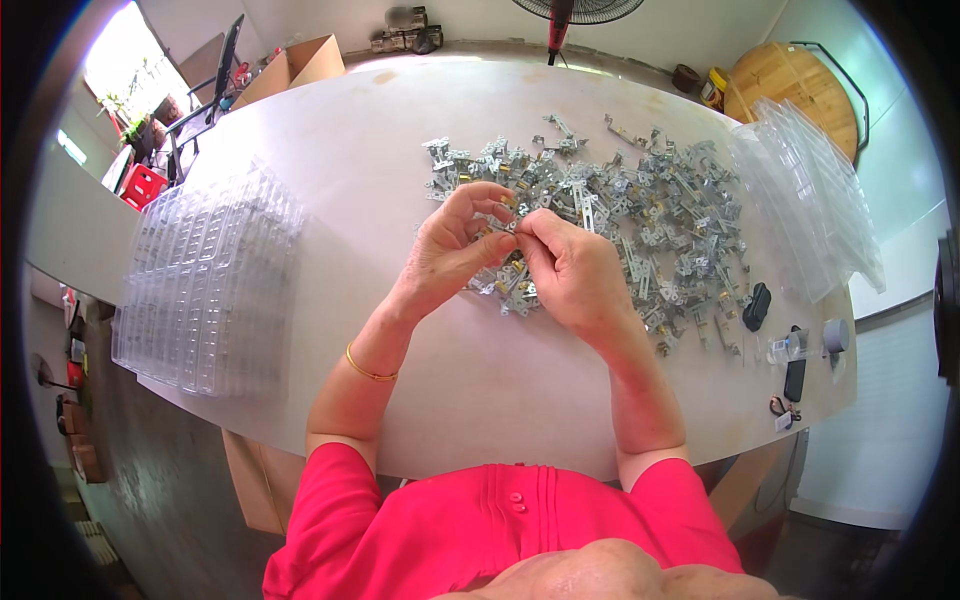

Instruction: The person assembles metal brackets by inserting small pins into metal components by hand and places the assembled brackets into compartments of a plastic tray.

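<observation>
A spread pile of small silvery metal brackets [640, 205], some with brass-coloured bits, covers the middle and right of the table. My left hand [452, 243] and my right hand [578, 268] meet at the pile's near left edge. Between their fingertips sits a small metal part [512, 228], largely covered by the fingers. My left thumb and forefinger close on it from the left, with the other fingers curled above. The right thumb and forefinger pinch at its right side. Its exact shape is too small to make out.
Stacked clear plastic trays [205, 285] stand at the table's left. More clear plastic sheets or trays [808, 195] lean at the right edge. Near the right front lie a black case [757, 306], a grey tape roll [835, 336] and a dark slim object [795, 380]. Beyond the table stands a fan [562, 25].
</observation>
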{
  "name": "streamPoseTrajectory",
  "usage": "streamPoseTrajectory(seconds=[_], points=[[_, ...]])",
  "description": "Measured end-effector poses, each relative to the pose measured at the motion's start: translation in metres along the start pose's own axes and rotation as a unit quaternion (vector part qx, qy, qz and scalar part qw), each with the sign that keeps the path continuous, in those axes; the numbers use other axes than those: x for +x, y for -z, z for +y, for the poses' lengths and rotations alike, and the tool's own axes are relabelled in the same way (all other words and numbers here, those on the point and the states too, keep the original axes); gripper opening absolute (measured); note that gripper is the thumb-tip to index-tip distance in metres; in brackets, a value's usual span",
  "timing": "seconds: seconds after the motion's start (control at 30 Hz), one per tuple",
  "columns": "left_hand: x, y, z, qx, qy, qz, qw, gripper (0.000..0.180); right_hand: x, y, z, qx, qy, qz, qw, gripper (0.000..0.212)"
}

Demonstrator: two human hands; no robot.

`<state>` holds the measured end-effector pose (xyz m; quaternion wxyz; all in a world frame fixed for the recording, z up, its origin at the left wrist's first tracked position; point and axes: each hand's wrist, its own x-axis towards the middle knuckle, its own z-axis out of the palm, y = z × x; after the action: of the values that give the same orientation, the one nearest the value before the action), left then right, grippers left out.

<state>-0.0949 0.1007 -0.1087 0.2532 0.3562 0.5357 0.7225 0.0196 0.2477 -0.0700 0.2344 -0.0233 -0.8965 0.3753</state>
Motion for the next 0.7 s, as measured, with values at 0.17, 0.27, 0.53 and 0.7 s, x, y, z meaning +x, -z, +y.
streamPoseTrajectory(seconds=[0.17, 0.27, 0.53, 0.7], points=[[-0.001, -0.002, 0.001, 0.003, 0.012, -0.003, 1.000, 0.044, 0.003, -0.001, 0.003, 0.000, -0.007, 0.051, 0.999, 0.006], [0.000, -0.002, 0.002, 0.000, 0.010, -0.004, 1.000, 0.043, 0.001, -0.004, 0.009, 0.010, 0.039, 0.018, 0.999, 0.007], [0.002, 0.000, 0.001, 0.015, 0.017, -0.017, 1.000, 0.044, 0.002, 0.001, 0.004, 0.010, -0.006, 0.014, 1.000, 0.006], [-0.001, 0.005, -0.002, -0.039, 0.011, 0.022, 0.999, 0.041, 0.001, 0.009, -0.002, -0.010, -0.017, -0.017, 1.000, 0.008]])
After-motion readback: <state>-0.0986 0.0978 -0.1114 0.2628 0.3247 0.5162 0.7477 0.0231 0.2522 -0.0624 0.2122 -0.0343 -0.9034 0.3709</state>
